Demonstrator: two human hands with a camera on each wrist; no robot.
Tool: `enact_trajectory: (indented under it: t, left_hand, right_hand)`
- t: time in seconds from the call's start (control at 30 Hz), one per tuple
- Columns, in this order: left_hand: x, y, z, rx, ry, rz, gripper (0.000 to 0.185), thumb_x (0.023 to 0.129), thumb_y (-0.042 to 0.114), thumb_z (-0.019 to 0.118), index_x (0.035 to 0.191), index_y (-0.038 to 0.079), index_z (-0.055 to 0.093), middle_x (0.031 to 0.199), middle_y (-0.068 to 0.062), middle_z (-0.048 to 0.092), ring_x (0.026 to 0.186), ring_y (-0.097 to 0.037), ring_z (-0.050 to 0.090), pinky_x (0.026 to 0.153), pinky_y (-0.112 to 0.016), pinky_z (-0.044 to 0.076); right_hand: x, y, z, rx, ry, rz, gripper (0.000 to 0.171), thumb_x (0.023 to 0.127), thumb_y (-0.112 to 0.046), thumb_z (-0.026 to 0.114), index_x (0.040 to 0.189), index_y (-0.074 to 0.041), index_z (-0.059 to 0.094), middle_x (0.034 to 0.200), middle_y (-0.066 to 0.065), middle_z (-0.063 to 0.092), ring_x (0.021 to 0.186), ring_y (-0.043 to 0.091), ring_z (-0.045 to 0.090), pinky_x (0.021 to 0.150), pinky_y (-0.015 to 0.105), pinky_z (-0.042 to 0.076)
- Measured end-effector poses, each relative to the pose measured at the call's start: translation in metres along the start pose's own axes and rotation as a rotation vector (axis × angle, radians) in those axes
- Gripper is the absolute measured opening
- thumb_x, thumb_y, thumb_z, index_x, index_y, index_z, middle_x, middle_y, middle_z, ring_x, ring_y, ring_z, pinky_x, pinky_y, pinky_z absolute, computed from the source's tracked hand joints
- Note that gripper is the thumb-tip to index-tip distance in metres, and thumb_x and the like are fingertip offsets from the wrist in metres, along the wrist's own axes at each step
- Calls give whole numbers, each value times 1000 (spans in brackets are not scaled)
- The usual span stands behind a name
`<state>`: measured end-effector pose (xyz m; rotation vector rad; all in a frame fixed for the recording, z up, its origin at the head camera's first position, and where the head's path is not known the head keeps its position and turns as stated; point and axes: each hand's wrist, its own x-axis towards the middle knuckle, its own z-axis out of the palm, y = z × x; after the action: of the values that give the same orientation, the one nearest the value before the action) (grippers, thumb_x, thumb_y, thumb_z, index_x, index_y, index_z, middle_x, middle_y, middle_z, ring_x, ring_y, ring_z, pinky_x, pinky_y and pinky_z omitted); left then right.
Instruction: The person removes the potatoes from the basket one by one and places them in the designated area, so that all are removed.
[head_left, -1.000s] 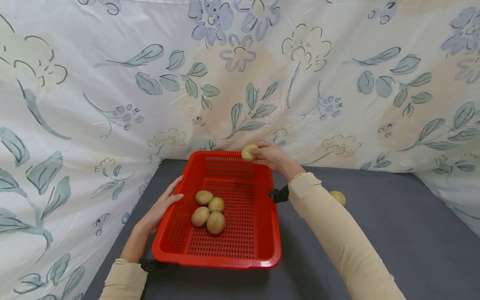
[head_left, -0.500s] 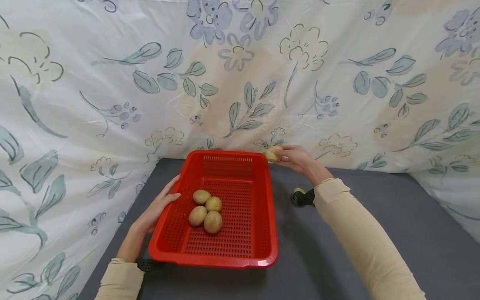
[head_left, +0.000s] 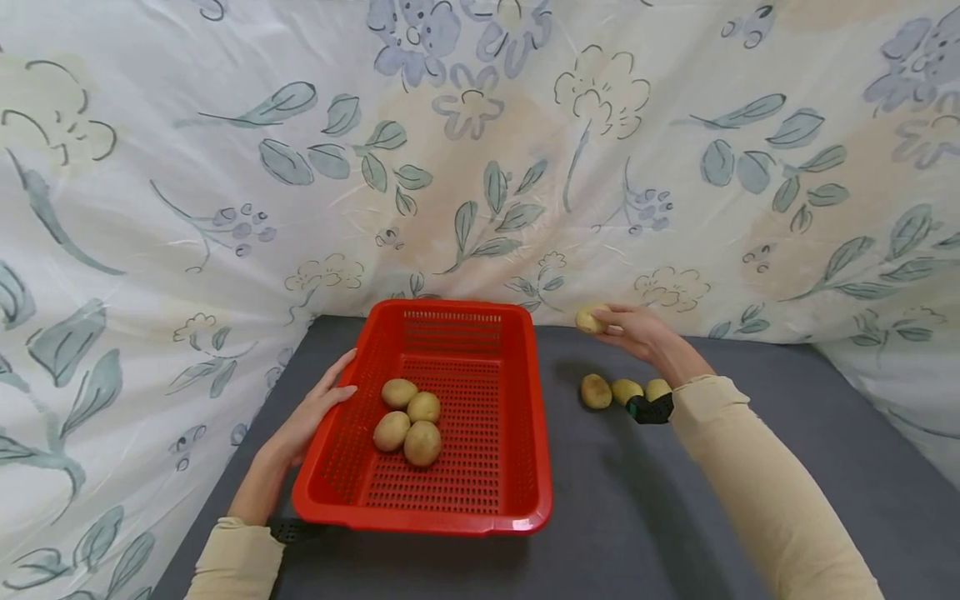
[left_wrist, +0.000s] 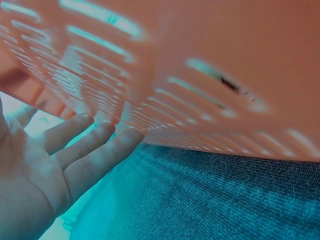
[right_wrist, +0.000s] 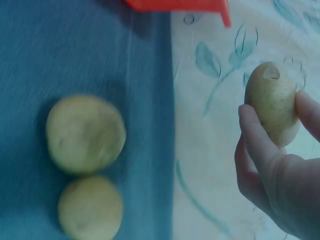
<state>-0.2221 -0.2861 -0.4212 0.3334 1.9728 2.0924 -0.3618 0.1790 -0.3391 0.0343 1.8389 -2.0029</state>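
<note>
A red perforated basket [head_left: 525, 467] sits on a dark grey table and holds several potatoes [head_left: 408, 421]. My left hand [head_left: 315, 412] lies flat with straight fingers [left_wrist: 95, 145] against the basket's left wall [left_wrist: 165, 70]. My right hand [head_left: 626, 327] is raised to the right of the basket, near the back sheet, and pinches a pale potato [head_left: 588, 319] [right_wrist: 272, 102] between fingers and thumb. Below it, three potatoes [head_left: 596, 390] lie in a row on the table, two of them showing in the right wrist view [right_wrist: 85, 132].
A white sheet printed with flowers and leaves [head_left: 480, 158] hangs behind the table and down its left and right sides. Grey tabletop [head_left: 637, 508] stretches to the right of and in front of the basket. A black wrist strap [head_left: 648, 409] overlaps the rightmost potato.
My right hand has carried the potato from over the basket's far rim to the right, out past the basket. The left hand has stayed on the basket's left wall.
</note>
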Motion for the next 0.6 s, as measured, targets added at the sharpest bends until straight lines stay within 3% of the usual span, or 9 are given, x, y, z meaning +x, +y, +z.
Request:
enact_trajectory:
  t: [0.2, 0.37, 0.4, 0.43, 0.47, 0.6]
  left_hand:
    - [-1, 1, 0, 5, 6, -15, 63, 104, 27, 40, 154, 30, 2, 151, -19, 12, 115, -34, 49, 80, -43, 50]
    - [-1, 1, 0, 1, 12, -24, 63, 104, 27, 40, 154, 30, 2, 151, -18, 14, 115, -34, 49, 80, -43, 50]
    - [0, 1, 1, 0, 11, -24, 63, 104, 27, 40, 154, 30, 2, 151, -18, 14, 115, -34, 49, 81, -43, 50]
    - [0, 1, 1, 0, 13, -23, 63, 104, 27, 40, 154, 30, 2, 151, -18, 14, 116, -34, 49, 81, -43, 50]
    - [0, 1, 1, 0, 11, -22, 63, 104, 27, 39, 154, 30, 2, 151, -19, 14, 116, -34, 49, 81, -43, 50]
    - [0, 2, 1, 4, 6, -11, 63, 104, 27, 39, 154, 29, 2, 151, -20, 13, 115, -34, 49, 81, -43, 50]
  right_hand:
    - [-10, 12, -30, -70, -1, -8, 63, 104, -10, 36, 149, 4, -6, 153, 25, 4, 139, 37, 14, 108, 39, 25]
    - [-19, 21, -54, -62, 30, 5, 65, 104, -12, 36, 148, 3, -9, 153, 25, 0, 140, 37, 11, 109, 39, 23]
    - [-21, 23, -58, -56, 43, 8, 65, 103, -11, 36, 148, 2, -9, 153, 25, -1, 140, 36, 11, 108, 38, 24]
    - [-22, 24, -62, -51, 58, 14, 66, 103, -11, 38, 148, 2, -9, 153, 24, -2, 137, 35, 24, 108, 38, 25]
    - [-24, 25, -66, -42, 76, 23, 67, 102, -11, 40, 149, 1, -7, 154, 23, -3, 135, 33, 28, 108, 38, 25]
    - [-29, 29, -77, -39, 131, 45, 66, 101, -11, 44, 150, 0, -1, 155, 19, -6, 134, 31, 31, 106, 36, 29]
